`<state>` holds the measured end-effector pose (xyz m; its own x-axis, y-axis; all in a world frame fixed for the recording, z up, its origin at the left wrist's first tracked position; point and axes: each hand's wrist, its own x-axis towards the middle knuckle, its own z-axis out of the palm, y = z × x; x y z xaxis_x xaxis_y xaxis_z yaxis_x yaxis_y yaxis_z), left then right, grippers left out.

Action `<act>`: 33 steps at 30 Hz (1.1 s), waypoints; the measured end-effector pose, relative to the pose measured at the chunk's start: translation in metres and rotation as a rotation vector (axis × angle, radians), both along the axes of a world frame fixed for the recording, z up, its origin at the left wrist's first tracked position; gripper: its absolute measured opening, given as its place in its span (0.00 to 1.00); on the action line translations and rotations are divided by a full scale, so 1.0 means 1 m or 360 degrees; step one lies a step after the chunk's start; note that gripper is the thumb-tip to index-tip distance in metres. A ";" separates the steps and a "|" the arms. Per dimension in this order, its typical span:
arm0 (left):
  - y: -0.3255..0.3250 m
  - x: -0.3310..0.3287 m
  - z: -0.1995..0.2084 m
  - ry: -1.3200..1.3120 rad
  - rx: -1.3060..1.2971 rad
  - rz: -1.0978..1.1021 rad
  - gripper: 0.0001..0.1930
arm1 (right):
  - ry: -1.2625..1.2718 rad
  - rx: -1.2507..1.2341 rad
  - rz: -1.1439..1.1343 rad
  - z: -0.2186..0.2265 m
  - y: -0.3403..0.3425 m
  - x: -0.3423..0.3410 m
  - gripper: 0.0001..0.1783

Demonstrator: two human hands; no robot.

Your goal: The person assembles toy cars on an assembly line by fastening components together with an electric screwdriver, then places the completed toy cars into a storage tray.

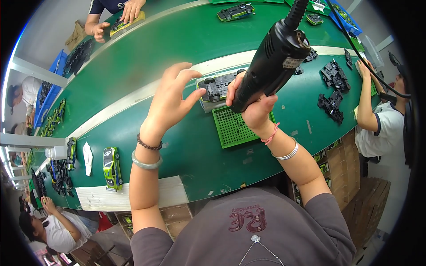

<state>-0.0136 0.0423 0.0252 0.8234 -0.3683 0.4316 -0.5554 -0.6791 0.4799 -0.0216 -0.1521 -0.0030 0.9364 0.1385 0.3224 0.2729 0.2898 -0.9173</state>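
Observation:
My right hand point(258, 111) is wrapped round a thick black power screwdriver point(270, 62) with a corrugated cable sleeve at its top. The tool's tip is hidden from view. Beyond it a toy car point(217, 87) lies wheels up in a pale holder point(207, 106), showing its black chassis and a little yellow-green body. My left hand point(171, 99) is at the car's left end, fingers spread and holding nothing; the thumb tip is at the car's edge, though I cannot tell if it touches. Just on the near side of the holder sits a green perforated tray point(235, 133), partly covered by my right hand.
Black chassis parts point(335, 82) lie in piles on the right of the green table point(195, 159). A finished-looking green toy car point(112, 168) stands at left. Across the table, a co-worker's hands point(128, 13) handle another car; more people sit left and right. A black cable hangs at upper right.

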 end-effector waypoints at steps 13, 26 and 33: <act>0.003 -0.001 0.007 0.0030 -0.0021 -0.0014 0.10 | -0.0122 0.0054 0.0048 -0.012 0.005 0.005 0.49; -0.029 -0.006 -0.021 0.0024 0.0143 -0.0213 0.23 | -0.0390 0.0316 -0.0311 0.061 -0.039 0.041 0.57; -0.031 -0.006 -0.026 -0.0015 0.0154 -0.0177 0.22 | -0.0357 0.0179 -0.0360 0.038 -0.041 0.054 0.54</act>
<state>-0.0196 0.0114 -0.0008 0.7712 -0.4974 0.3972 -0.6340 -0.6559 0.4097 0.0323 -0.1932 0.0348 0.8434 -0.1129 0.5253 0.5333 0.2951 -0.7928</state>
